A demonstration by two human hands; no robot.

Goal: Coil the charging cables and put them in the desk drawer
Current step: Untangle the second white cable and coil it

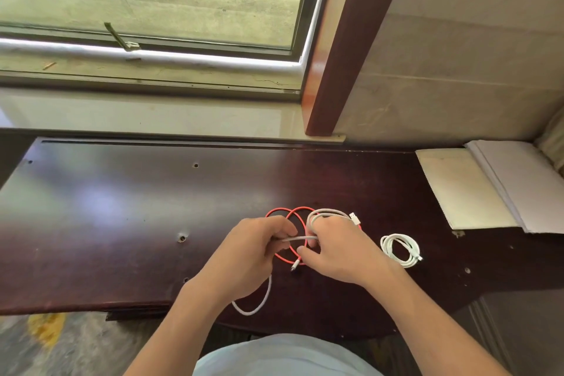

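Both hands, left hand and right hand, pinch the grey cable (seemingly mid-coil) above the red cable.

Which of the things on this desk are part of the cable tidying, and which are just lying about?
Part of the job:
- grey-white cable, held in both hands
- red cable
- coiled white cable

Just lying about:
- stack of papers
- cream sheet
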